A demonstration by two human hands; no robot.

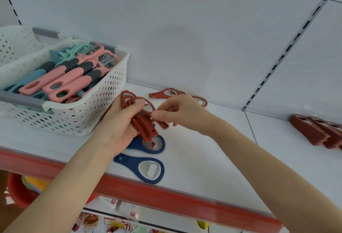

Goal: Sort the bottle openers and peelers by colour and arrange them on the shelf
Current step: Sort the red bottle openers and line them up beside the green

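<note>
Left hand, frame centre: fingers curled round a bundle of red bottle openers. The bundle is fanned, its long axis running upper left to lower right with the ring ends up.

Right hand, just right of the bundle: thumb and forefinger pinch the ring of the outermost opener.

Stack of red openers lies at the far right edge, well apart. The right hand is the nearer, and the shelf between looks bare.

2 loose red openers lie behind the right hand, against the back panel.

2 blue openers lie below the left hand, towards the red rail.

Basket of pink and teal peelers, upper left, sits just beside the left hand.

Judgement: the red ones go right, and the blue need their own spot.
</note>
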